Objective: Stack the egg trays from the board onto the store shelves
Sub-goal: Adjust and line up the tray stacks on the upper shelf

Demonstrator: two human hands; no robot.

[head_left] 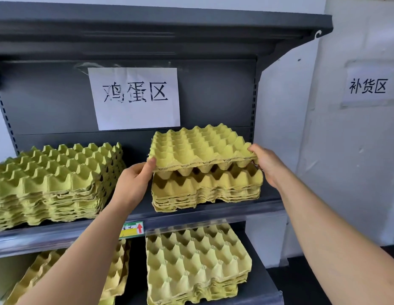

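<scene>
— What's in front of you?
— A dark grey shelving unit (pixel 48 102) against a white wall (pixel 345 172). There is a top shelf (pixel 147 25) overhead, a middle shelf (pixel 213 213) where my hands are, and a lower shelf (pixel 264 282) beneath.

— Where are the trays?
— The biggest pile is the left stack (pixel 55 181) on the middle shelf, yellow-green pulp trays nested deep. On the lower shelf sits the lower right stack (pixel 196 265). Beside it is the lower left stack (pixel 119 267), partly hidden by my left forearm. On the right side of the middle shelf stands the right stack (pixel 207 190), shorter than the left one and apart from it.

— And the one you're carrying?
— The egg tray (pixel 198 146) is directly over the right stack, cups up and roughly level. Its near edge sits just above the stack's top tray with a gap showing. Whether the far edge touches, I cannot tell.

— Any signs?
— A white paper sign (pixel 134 97) with three large characters is taped to the back panel. A smaller wall sign (pixel 367 85) is stuck on the wall to the right.

— Your hands?
— My left hand (pixel 134 181) pinches the tray's near left corner, thumb on top. My right hand (pixel 268 164) grips the right edge, closed around it. Smallest of all is a green and yellow price label (pixel 132 230) with a red arrow. It sits on the middle shelf's front rail, just beside my left forearm.
</scene>
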